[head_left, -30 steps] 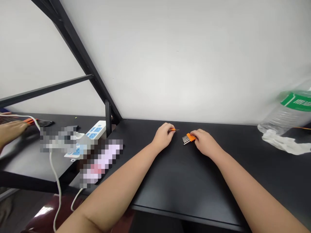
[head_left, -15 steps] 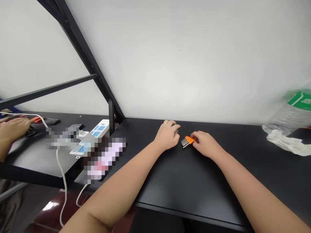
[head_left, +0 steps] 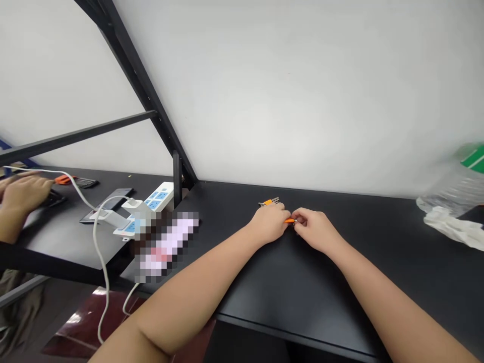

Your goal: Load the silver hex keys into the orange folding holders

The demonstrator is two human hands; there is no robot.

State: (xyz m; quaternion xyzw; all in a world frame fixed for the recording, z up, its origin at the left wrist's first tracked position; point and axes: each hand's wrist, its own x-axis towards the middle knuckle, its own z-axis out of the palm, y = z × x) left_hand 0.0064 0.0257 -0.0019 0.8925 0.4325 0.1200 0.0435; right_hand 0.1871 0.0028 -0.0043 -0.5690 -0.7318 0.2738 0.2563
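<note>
Between my two hands sits an orange holder (head_left: 289, 220), seen only as a narrow strip. My left hand (head_left: 269, 223) is closed on its left end, palm down, hiding most of it. My right hand (head_left: 313, 227) pinches at the other end, where a small metallic bit shows between thumb and fingers. Just beyond my left knuckles, a second orange holder (head_left: 268, 202) with thin grey metal rods lies on the black table (head_left: 295, 282), partly covered by the hand.
On the left stand a white power strip (head_left: 162, 196) with chargers and a white cable (head_left: 99, 262), beside a blurred-out phone (head_left: 170, 244). A co-worker's hand (head_left: 28, 194) is near another orange-and-black set (head_left: 77, 181). A plastic bottle (head_left: 457, 184) and white tissue (head_left: 456, 229) are at the right.
My left hand has left the far holder, which now shows more, and closed on the one at my right hand. That holder's rods are now hidden. The view has shifted slightly.
</note>
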